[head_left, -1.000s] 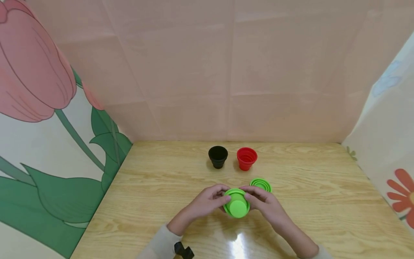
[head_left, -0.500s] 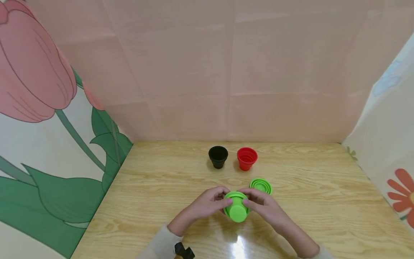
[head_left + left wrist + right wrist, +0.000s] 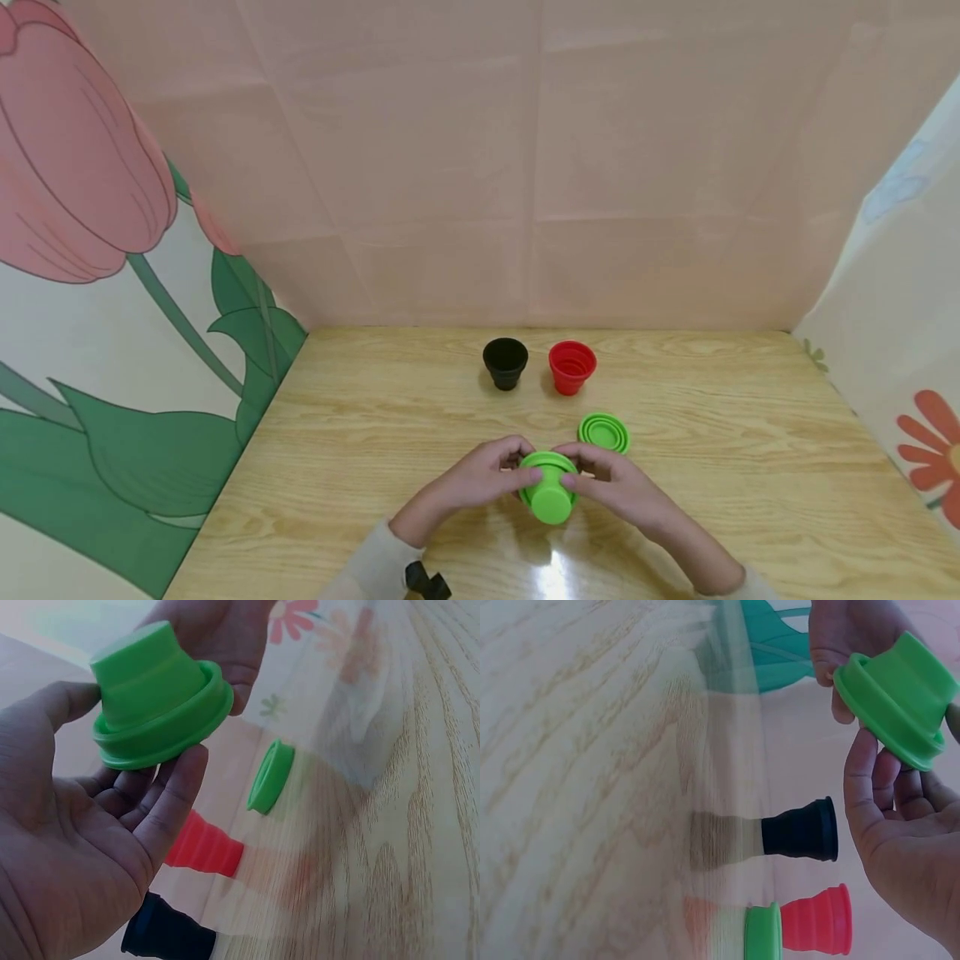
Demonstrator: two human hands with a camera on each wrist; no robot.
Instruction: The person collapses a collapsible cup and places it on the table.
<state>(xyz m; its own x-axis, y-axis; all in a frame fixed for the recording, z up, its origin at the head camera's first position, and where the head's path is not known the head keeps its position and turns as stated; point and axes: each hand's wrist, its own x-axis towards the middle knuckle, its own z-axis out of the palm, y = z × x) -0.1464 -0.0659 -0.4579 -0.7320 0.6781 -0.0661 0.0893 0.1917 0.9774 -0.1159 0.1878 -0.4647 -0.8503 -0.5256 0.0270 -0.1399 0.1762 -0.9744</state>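
Both hands hold one green collapsible cup [image 3: 551, 492], partly extended, its base turned toward the head camera. My left hand [image 3: 487, 475] grips its left side, with the thumb on the wall and the fingers behind the rim. The right hand [image 3: 618, 487] pinches the opposite side the same way. In the left wrist view the cup [image 3: 150, 690] shows a narrow base section above a wide folded rim. Just beyond the right fingers lies a second green collapsible cup [image 3: 603, 433], folded flat on the table.
Farther back on the wooden table [image 3: 375, 400] stand a black cup [image 3: 506, 363] and a red cup [image 3: 572, 367], both extended and upright. A pinkish cloth backdrop [image 3: 525, 167] rises behind the table. Flower-printed panels flank it.
The held cup and both hands have shifted slightly toward the person, and the cup's base has tipped downward. The flat green cup now shows more fully. The black and red cups stay put.
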